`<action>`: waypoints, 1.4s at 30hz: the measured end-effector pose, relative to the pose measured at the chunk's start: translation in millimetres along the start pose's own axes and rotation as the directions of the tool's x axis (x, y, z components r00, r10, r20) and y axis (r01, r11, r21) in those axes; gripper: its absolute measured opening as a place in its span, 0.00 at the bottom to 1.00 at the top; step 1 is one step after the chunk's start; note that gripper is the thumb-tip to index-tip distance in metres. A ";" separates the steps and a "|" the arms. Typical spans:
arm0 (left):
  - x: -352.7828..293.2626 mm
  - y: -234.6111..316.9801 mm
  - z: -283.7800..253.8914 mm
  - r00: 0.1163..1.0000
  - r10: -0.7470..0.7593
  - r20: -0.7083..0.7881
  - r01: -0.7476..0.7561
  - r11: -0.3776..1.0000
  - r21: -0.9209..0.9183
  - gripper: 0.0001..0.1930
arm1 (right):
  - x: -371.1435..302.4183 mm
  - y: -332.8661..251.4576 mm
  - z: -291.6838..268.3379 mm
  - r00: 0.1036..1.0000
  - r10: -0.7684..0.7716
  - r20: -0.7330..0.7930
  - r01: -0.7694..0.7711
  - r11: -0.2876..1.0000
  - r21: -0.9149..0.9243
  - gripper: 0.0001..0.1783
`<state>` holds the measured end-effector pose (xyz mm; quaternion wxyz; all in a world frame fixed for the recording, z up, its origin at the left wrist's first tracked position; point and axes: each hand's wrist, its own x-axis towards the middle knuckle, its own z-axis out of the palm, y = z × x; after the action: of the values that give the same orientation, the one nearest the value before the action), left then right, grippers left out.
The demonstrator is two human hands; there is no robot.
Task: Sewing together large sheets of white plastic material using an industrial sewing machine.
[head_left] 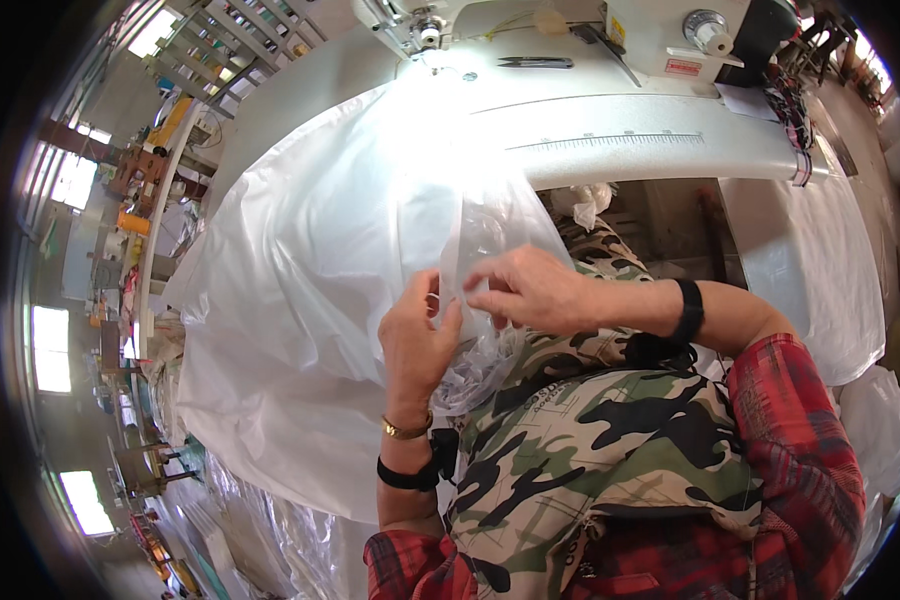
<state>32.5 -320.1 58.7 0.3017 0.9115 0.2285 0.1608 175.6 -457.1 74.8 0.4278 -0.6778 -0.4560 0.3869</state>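
Note:
A large sheet of thin white material spreads from under the sewing machine's needle area down toward my lap. Its long folded edge runs between my hands. My left hand is curled at that edge, thumb and fingers bent around the material, though the fingertips are partly hidden. Just to the right, my right hand reaches in with bent fingers apart, slightly blurred, and no material shows between them. Below both hands hangs crumpled clear film.
The machine's pale bed carries a printed ruler, and dark thread snips rest behind it. More white material drapes at the right. A cluttered shelf stands at the left. A camouflage apron covers my lap.

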 end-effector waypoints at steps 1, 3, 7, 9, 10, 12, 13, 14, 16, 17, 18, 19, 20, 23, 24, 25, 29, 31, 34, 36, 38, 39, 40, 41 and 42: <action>1.2 0.8 -1.8 0.998 -0.061 0.022 0.063 0.989 -0.131 0.17 | 4.9 7.6 1.4 1.000 0.006 -0.008 -0.006 1.000 0.004 0.17; 5.2 1.7 -5.7 1.000 -0.017 0.012 0.019 0.991 -0.130 0.19 | 14.7 23.3 8.2 0.969 0.109 0.222 -0.163 0.957 0.241 0.16; 17.3 10.6 -12.8 0.997 0.060 0.039 -0.056 0.994 -0.094 0.20 | 28.0 26.9 43.8 0.938 0.078 0.337 -0.151 0.968 0.198 0.14; 23.7 17.5 -16.0 0.993 0.053 0.103 -0.044 0.996 -0.082 0.19 | 29.3 18.3 54.8 0.977 0.022 0.211 -0.045 0.994 0.104 0.14; 25.9 21.9 -17.8 0.992 0.017 0.127 -0.010 0.998 -0.054 0.17 | 24.6 16.4 56.9 0.978 0.025 0.206 -0.049 0.993 0.109 0.14; 28.3 20.5 -19.2 0.990 -0.028 0.140 0.032 0.999 -0.026 0.15 | 12.8 1.9 56.5 0.942 -0.089 0.323 0.160 0.966 -0.201 0.15; 29.5 14.6 -17.6 0.989 0.010 0.149 -0.016 0.999 0.038 0.13 | 4.5 -0.9 55.8 0.930 -0.181 0.320 0.280 0.913 -0.296 0.15; 29.7 9.6 -16.2 0.986 0.049 0.161 -0.065 0.993 0.101 0.10 | -2.1 -5.1 49.7 0.930 -0.179 0.322 0.279 0.914 -0.296 0.15; 29.1 1.8 -12.7 0.988 0.061 0.142 -0.073 0.994 0.083 0.08 | -12.4 -10.4 31.7 0.903 -0.252 0.349 0.372 0.864 -0.338 0.15; 26.9 -1.6 -12.0 0.991 0.064 0.115 -0.073 0.995 0.072 0.07 | -16.1 -7.5 22.2 0.900 -0.250 0.358 0.374 0.864 -0.337 0.15; 25.4 -1.2 -13.2 0.992 0.056 0.112 -0.064 0.996 0.069 0.07 | -19.3 -2.3 11.1 0.914 -0.262 0.311 0.381 0.819 -0.429 0.18; 23.9 3.4 -17.5 0.998 0.039 0.047 -0.037 0.999 -0.038 0.06 | -21.9 3.1 1.1 0.923 -0.279 0.264 0.380 0.767 -0.517 0.23; 21.9 10.2 -24.3 1.000 0.015 -0.017 -0.017 0.990 -0.142 0.06 | -24.7 7.9 -7.4 0.920 -0.280 0.275 0.387 0.766 -0.514 0.23; 29.1 25.5 -36.7 0.997 0.072 -0.006 -0.073 0.986 -0.152 0.07 | -29.2 20.5 -25.6 0.945 -0.287 0.157 0.318 0.696 -0.644 0.15; 32.0 28.0 -37.7 0.994 0.103 0.022 -0.097 0.978 -0.186 0.07 | -27.7 29.5 -25.7 0.952 -0.211 0.221 0.305 0.628 -0.716 0.18; 31.8 28.7 -38.1 0.994 0.112 0.021 -0.106 0.977 -0.187 0.07 | -25.2 38.2 -24.1 0.953 -0.126 0.275 0.298 0.551 -0.780 0.22; 25.3 22.7 -27.1 0.998 0.032 0.062 -0.014 0.961 -0.277 0.07 | -15.4 59.7 -11.8 0.896 -0.397 0.198 0.411 0.576 -0.706 0.06; 23.4 22.8 -24.5 0.999 -0.014 0.049 0.027 0.958 -0.287 0.06 | -18.5 51.1 -7.9 0.852 -0.486 0.194 0.482 0.585 -0.652 0.06; 21.1 14.9 -20.9 0.999 -0.006 0.043 0.017 0.961 -0.275 0.05 | -27.2 28.1 -6.3 0.815 -0.541 0.209 0.549 0.604 -0.577 0.08; 22.3 11.2 -17.3 0.999 0.012 0.053 0.002 0.967 -0.257 0.04 | -27.4 22.5 -5.3 0.806 -0.566 0.175 0.554 0.615 -0.561 0.09; 22.4 10.8 -17.2 0.998 0.025 0.064 -0.009 0.970 -0.241 0.03 | -29.5 16.2 -7.5 0.831 -0.524 0.189 0.527 0.631 -0.569 0.07; 22.0 12.1 -18.4 0.997 0.005 0.071 0.016 0.959 -0.284 0.03 | -30.7 15.1 -8.2 0.854 -0.479 0.202 0.499 0.646 -0.577 0.07; 21.5 12.3 -19.0 0.997 -0.016 0.079 0.041 0.944 -0.326 0.03 | -31.7 16.4 -10.3 0.855 -0.476 0.206 0.500 0.647 -0.576 0.07; 21.6 11.4 -20.1 0.997 -0.018 0.078 0.043 0.944 -0.328 0.03 | -32.5 18.2 -14.6 0.895 -0.375 0.241 0.434 0.611 -0.662 0.07; 21.6 10.1 -21.4 0.997 -0.004 0.078 0.028 0.952 -0.306 0.03 | -32.5 19.4 -18.3 0.927 -0.266 0.263 0.371 0.560 -0.741 0.08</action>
<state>44.7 -306.0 84.7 0.4495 0.8571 0.1966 0.1572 188.6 -496.4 67.2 0.1259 -0.6765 -0.7177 0.1070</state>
